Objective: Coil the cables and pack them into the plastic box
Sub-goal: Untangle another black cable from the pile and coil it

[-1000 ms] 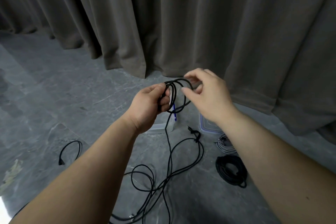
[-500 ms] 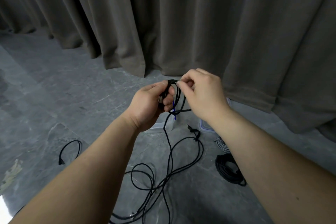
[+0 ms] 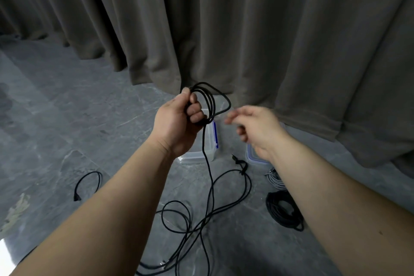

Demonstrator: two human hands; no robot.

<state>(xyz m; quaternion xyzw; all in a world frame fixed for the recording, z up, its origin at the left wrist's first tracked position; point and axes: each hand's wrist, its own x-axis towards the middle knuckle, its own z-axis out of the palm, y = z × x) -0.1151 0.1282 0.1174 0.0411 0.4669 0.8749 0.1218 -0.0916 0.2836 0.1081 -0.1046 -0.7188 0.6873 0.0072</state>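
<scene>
Several loops (black cable (image 3: 208, 105)), left hand (image 3: 177, 123) gripping

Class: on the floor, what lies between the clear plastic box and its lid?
In the head view, the plug end of the black cable lies on the grey floor between the plastic box and the lid.

Heavy grey-brown pleated fabric curtain (image 3: 268, 29) hangs across the back, its hem meeting the dark grey marbled stone floor (image 3: 56, 119); a pale scuffed patch (image 3: 15, 213) marks the floor's near-left part
</scene>
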